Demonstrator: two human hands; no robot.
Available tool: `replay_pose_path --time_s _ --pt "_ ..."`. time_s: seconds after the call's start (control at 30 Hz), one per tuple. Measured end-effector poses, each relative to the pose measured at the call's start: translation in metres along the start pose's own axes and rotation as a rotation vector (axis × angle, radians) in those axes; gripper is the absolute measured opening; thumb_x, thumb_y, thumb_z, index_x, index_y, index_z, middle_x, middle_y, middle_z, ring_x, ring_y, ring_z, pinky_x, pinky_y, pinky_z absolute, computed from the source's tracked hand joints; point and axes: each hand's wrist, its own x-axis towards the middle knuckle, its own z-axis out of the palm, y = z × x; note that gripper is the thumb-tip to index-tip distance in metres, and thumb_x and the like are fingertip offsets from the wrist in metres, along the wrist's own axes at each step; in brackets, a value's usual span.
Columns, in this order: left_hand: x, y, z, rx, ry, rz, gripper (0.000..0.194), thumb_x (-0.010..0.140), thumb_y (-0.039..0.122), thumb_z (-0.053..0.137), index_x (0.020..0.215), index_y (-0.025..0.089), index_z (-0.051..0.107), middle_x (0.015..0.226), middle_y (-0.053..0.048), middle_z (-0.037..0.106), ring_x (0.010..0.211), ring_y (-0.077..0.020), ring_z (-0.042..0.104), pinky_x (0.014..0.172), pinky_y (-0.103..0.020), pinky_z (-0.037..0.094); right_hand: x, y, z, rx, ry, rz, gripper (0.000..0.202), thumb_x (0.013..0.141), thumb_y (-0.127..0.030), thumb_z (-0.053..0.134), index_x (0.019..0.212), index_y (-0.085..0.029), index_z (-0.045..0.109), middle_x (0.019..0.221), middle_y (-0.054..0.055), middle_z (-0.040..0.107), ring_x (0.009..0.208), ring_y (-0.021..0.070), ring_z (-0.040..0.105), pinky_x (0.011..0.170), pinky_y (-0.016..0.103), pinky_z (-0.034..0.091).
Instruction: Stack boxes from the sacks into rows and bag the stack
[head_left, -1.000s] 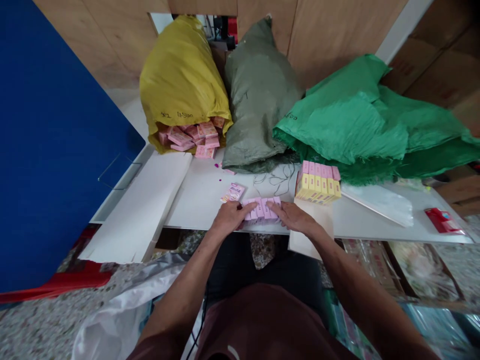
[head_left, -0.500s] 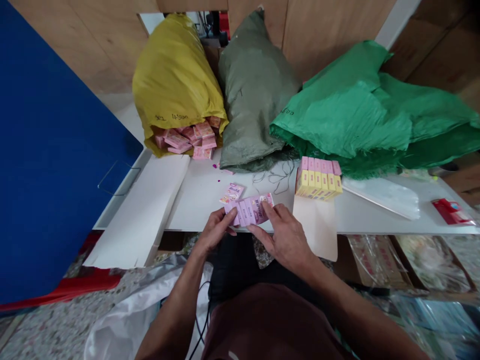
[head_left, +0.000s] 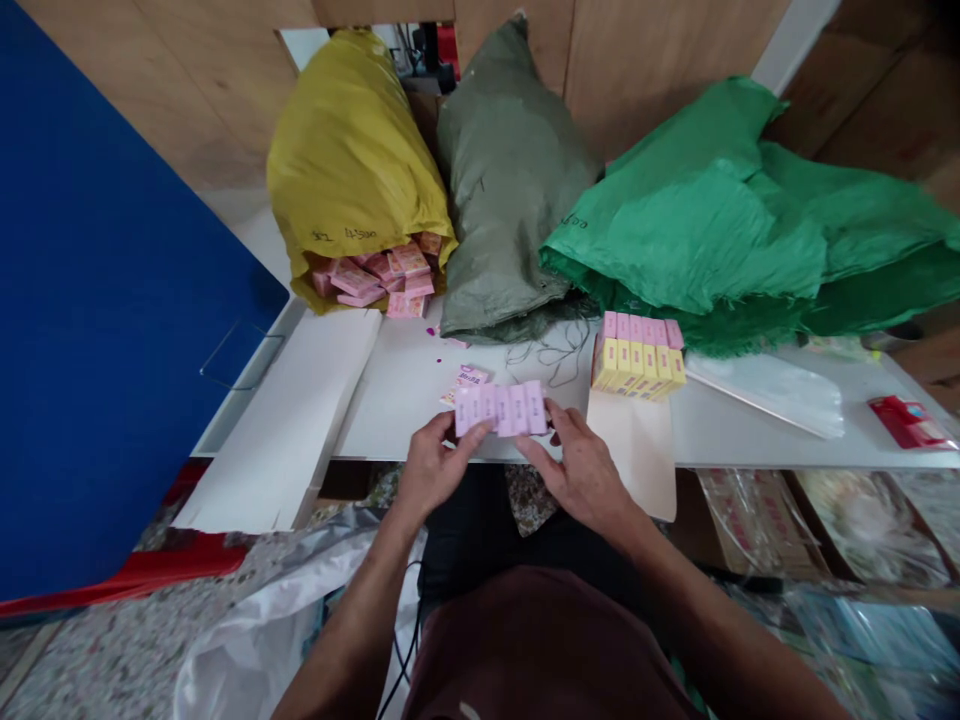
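A row of several small purple boxes [head_left: 501, 408], narrow sides up, is held between my two hands above the table's front edge. My left hand [head_left: 439, 462] grips its left end, thumb in front. On the right end my right hand [head_left: 581, 465] has its fingers behind and its thumb at the lower front edge. Just behind the row, a single purple-and-white box [head_left: 471, 375] lies partly hidden. To the right stands a block of pink and yellow boxes [head_left: 637, 358], in two rows, at the back of a whitish card [head_left: 634, 440].
A yellow sack [head_left: 352, 160] spills pink boxes [head_left: 390, 275] at the back left. Beside it lean a grey-green sack [head_left: 510, 190] and a green sack [head_left: 712, 210]. White sheets [head_left: 292, 410] overhang the left front edge. A clear bag [head_left: 780, 395] and red packet [head_left: 907, 422] lie right.
The purple boxes have turned from a slanted, overlapping group into one straight row with their narrow sides up. My right hand has moved from the top box's face to the row's right end.
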Motion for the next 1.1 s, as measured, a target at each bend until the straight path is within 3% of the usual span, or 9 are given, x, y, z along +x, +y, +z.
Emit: replay_pose_path --time_s 0.1,0.2,0.37,0.5,0.7,0.87,1.0,1.1 --pt "-0.024 0.019 0.016 0.165 0.179 0.261 0.064 0.090 0.062 0.072 0.136 0.018 0.068 0.122 -0.014 0.068 0.094 -0.0219 0.070 0.074 -0.032 0.064 0.000 0.018 0.002 0.388 -0.029 0.194 0.057 0.099 -0.063 0.057 0.134 -0.021 0.068 0.117 0.013 0.072 0.097 0.0281 0.069 0.086 0.044 0.061" --pt "-0.043 0.032 0.036 0.312 0.300 0.447 0.061 0.094 0.057 0.072 0.142 0.022 0.064 0.133 -0.016 0.065 0.116 -0.0274 0.070 0.093 -0.037 0.065 -0.003 0.035 0.009 0.701 0.029 0.318 0.059 0.096 -0.065 0.061 0.131 -0.018 0.068 0.115 0.012 0.075 0.093 0.0269 0.070 0.079 0.041 0.063" --pt "-0.053 0.034 0.053 0.365 0.367 0.543 0.054 0.098 0.047 0.070 0.146 0.023 0.060 0.134 -0.017 0.066 0.121 -0.0287 0.071 0.096 -0.039 0.066 -0.009 0.042 0.016 0.855 0.046 0.300 0.061 0.095 -0.062 0.064 0.140 -0.021 0.063 0.130 0.014 0.073 0.098 0.0283 0.073 0.082 0.045 0.064" --pt "-0.052 0.028 0.052 0.358 0.359 0.537 0.051 0.099 0.047 0.069 0.143 0.023 0.063 0.132 -0.016 0.068 0.117 -0.0274 0.072 0.097 -0.038 0.066 -0.011 0.043 0.016 0.814 0.068 0.297 0.063 0.095 -0.062 0.065 0.144 -0.022 0.061 0.135 0.014 0.071 0.103 0.0297 0.073 0.084 0.046 0.064" --pt "-0.045 0.013 0.050 0.249 0.369 0.464 0.049 0.097 0.048 0.071 0.136 0.018 0.069 0.132 -0.017 0.069 0.120 -0.0284 0.071 0.098 -0.041 0.065 -0.009 0.045 0.015 0.649 0.088 0.283 0.058 0.092 -0.062 0.070 0.130 -0.019 0.067 0.122 0.012 0.075 0.100 0.0278 0.071 0.084 0.042 0.063" --pt "-0.035 -0.002 0.042 0.089 0.331 0.283 0.041 0.098 0.050 0.069 0.122 0.018 0.076 0.116 -0.012 0.077 0.093 -0.0209 0.076 0.077 -0.032 0.066 -0.003 0.026 0.009 0.310 0.096 0.183 0.056 0.094 -0.061 0.069 0.130 -0.019 0.067 0.119 0.011 0.076 0.104 0.0278 0.071 0.092 0.041 0.059" --pt "-0.023 0.006 0.051 0.099 0.320 0.299 0.033 0.097 0.047 0.070 0.112 0.019 0.079 0.099 -0.007 0.080 0.083 -0.0189 0.075 0.077 -0.029 0.062 -0.006 0.019 -0.013 0.073 0.135 0.108 0.054 0.098 -0.060 0.061 0.135 -0.020 0.065 0.125 0.013 0.073 0.103 0.0274 0.070 0.086 0.040 0.057" --pt "-0.015 0.025 0.077 0.072 0.233 0.311 0.029 0.099 0.046 0.068 0.104 0.021 0.081 0.095 -0.005 0.082 0.083 -0.0191 0.077 0.078 -0.028 0.059 -0.022 0.027 -0.045 -0.054 0.206 0.167 0.059 0.097 -0.064 0.060 0.137 -0.021 0.064 0.126 0.014 0.072 0.098 0.0278 0.070 0.079 0.039 0.056"
